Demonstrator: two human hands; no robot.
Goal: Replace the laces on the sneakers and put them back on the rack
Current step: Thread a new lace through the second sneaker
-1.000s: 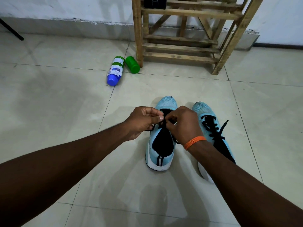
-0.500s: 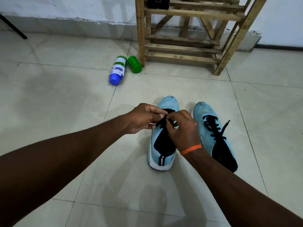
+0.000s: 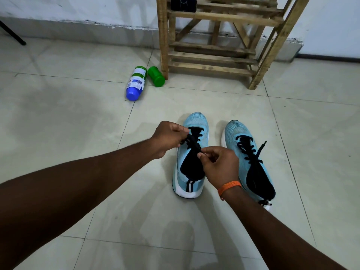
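Two light-blue sneakers stand side by side on the tiled floor, toes pointing away from me. Over the left sneaker (image 3: pixel 194 121), my left hand (image 3: pixel 168 138) pinches one end of its black lace (image 3: pixel 193 141) at the shoe's left side. My right hand (image 3: pixel 220 165), with an orange band at the wrist, pinches the other end lower down, above the tongue. The right sneaker (image 3: pixel 236 131) is laced in black, a loose lace end sticking out to its right. The wooden rack (image 3: pixel 212 55) stands behind the shoes against the wall.
A blue-capped white bottle (image 3: pixel 135 83) and a green container (image 3: pixel 155 76) lie on the floor by the rack's left leg. A black box (image 3: pixel 183 3) sits on an upper rack shelf. A dark pole foot (image 3: pixel 13 35) shows at far left.
My hands have drawn apart: the right hand moved back toward me along the tongue, the left stayed at the shoe's left side, and the lace now stretches between them.
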